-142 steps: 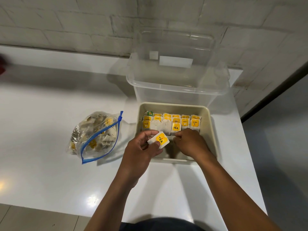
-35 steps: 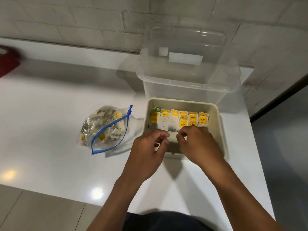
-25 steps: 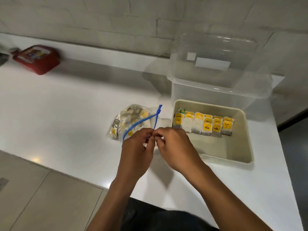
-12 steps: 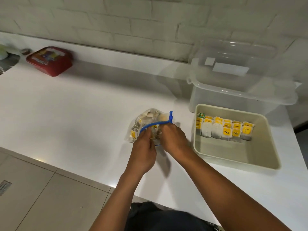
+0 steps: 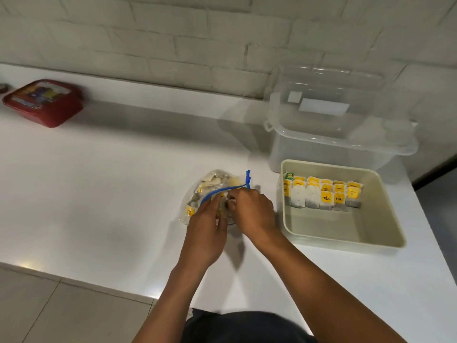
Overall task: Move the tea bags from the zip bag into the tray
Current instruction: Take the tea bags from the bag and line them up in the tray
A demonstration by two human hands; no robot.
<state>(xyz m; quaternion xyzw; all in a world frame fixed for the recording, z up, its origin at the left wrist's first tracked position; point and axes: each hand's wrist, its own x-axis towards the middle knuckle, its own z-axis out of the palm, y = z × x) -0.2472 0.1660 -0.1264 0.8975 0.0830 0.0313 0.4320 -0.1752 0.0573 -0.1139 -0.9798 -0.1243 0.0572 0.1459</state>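
Observation:
A clear zip bag (image 5: 210, 188) with a blue zip strip lies on the white counter, with tea bags inside. My left hand (image 5: 206, 233) holds the near lip of its opening. My right hand (image 5: 252, 210) has its fingers at the mouth of the bag, pinched around something pale; I cannot tell whether it is a tea bag. To the right sits a beige tray (image 5: 343, 229) with a row of tea bags (image 5: 321, 193), white with yellow tags, standing along its far side.
Behind the tray stands a clear plastic box (image 5: 333, 125) with its lid. A red container (image 5: 43, 101) rests at the far left by the brick wall. The counter's front edge runs at lower left, with tiled floor below.
Both hands left the tray and moved left to the zip bag. The left hand took hold of the bag's opening and the right hand's fingers went into its mouth.

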